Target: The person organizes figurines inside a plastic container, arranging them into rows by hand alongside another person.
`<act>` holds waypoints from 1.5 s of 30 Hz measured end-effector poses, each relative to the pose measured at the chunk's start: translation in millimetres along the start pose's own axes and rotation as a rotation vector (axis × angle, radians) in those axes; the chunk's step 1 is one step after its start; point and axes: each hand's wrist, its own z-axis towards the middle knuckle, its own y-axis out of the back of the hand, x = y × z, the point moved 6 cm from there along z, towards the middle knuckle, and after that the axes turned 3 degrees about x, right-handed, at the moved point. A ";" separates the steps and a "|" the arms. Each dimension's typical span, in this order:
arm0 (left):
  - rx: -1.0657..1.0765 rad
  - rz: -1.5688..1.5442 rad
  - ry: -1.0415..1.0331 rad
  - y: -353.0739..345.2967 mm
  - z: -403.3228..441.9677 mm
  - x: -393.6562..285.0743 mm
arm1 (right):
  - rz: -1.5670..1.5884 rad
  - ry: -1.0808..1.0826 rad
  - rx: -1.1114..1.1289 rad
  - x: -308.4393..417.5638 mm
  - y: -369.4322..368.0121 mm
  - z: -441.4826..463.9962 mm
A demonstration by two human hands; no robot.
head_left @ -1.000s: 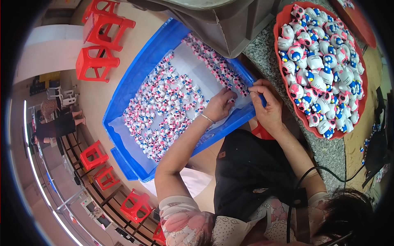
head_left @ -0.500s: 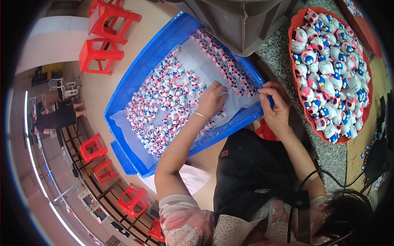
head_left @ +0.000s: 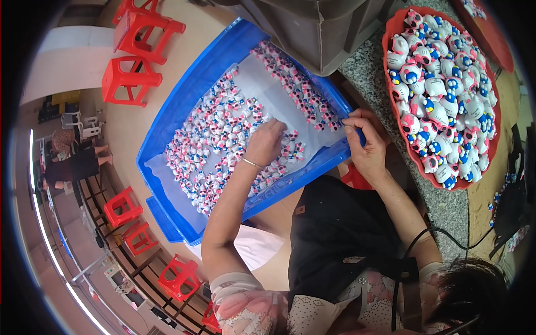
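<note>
Left hand (head_left: 266, 144) over the blue tray (head_left: 298, 180), fingertips bunched, can't tell if around anything; right hand (head_left: 368, 149) clamped on the tray's right corner. Looks like hand-picking; any next grab wants a light pinch. Figurines (head_left: 195, 142) crowd the left edge.

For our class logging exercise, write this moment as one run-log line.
left hand: at figurines, grasp unclear | right hand: gripping blue tray by rim | red dish: heaped with figurines
</note>
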 end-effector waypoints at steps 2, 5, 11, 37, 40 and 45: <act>0.047 -0.200 0.012 -5.7 6.8 -13.5 | 0.020 -0.004 0.014 1.2 -0.7 0.7; 0.156 -0.188 -0.034 -19.9 13.0 -16.2 | 0.016 0.002 0.024 0.8 -0.8 0.6; 0.262 -0.438 -0.224 -23.0 27.9 -19.8 | -0.039 0.065 -0.005 3.7 -1.6 2.8; 0.008 -0.032 -0.278 -66.3 30.2 -56.0 | -0.045 0.088 0.012 0.6 -1.0 -0.3; -0.007 -0.057 -0.284 -66.4 36.3 -57.5 | -0.064 0.112 0.009 0.1 -1.8 -0.6; -0.238 0.001 -0.110 -22.8 29.3 -22.3 | -0.050 0.088 -0.002 -1.9 -1.8 -3.2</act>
